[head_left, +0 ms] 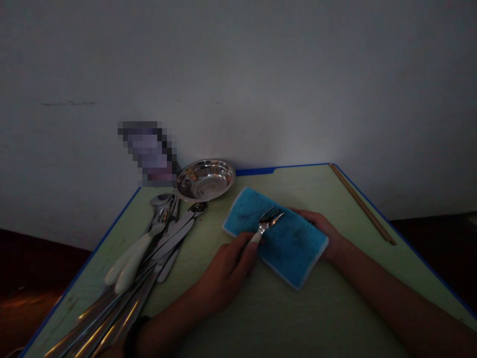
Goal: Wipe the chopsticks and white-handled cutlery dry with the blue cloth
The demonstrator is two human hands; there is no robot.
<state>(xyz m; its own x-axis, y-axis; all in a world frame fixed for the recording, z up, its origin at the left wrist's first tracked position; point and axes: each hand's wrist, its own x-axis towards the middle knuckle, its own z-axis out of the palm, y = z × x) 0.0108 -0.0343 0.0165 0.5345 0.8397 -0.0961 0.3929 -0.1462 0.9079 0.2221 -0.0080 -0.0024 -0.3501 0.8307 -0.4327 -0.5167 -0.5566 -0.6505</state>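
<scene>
My left hand (223, 271) is closed round the white handle of a metal fork (269, 220), whose tines lie over a folded blue cloth (278, 238) on the pale green table (268, 308). My right hand (323, 229) rests at the cloth's far right edge, partly tucked behind it, with fingers lying flat along the cloth.
A pile of metal cutlery (149, 253) with some white handles lies at the left. A shiny steel bowl (205, 179) stands at the table's back edge by the wall. A wooden strip (361, 204) runs along the right edge. A blurred-out object (149, 151) stands behind the cutlery.
</scene>
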